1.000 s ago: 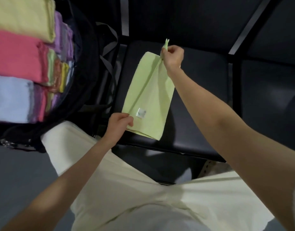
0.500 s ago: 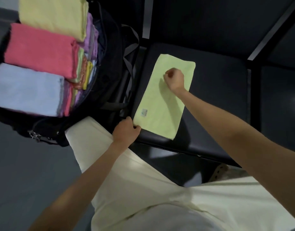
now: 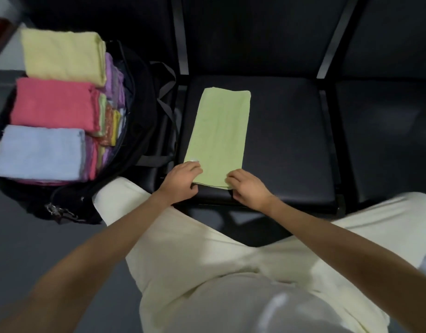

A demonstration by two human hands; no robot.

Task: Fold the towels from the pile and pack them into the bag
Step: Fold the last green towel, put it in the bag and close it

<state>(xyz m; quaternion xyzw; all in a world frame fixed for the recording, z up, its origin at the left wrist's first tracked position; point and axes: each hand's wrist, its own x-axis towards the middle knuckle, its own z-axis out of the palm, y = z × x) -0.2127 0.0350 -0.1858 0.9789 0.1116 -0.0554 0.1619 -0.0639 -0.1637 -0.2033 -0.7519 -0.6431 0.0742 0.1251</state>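
Note:
A light green towel (image 3: 220,133), folded into a long strip, lies flat on the black seat (image 3: 284,140). My left hand (image 3: 183,180) grips its near left corner, fingers curled over the edge. At the near right corner my right hand (image 3: 248,186) pinches the towel's edge. To the left stands an open black bag (image 3: 140,97) packed with folded towels: a yellow towel (image 3: 63,56), a pink towel (image 3: 53,104) and a pale blue towel (image 3: 39,152) on top, with several coloured ones standing on edge beside them.
A second black seat (image 3: 385,140) is to the right, parted by a metal bar (image 3: 327,131). The seat backs (image 3: 255,32) rise behind. Grey floor (image 3: 19,248) lies at the lower left. My cream trousers (image 3: 231,272) fill the foreground.
The towel was laid flat on the seat from being held up. My right hand left the towel's far end and came down to its near right corner. My left hand stayed at the near left corner.

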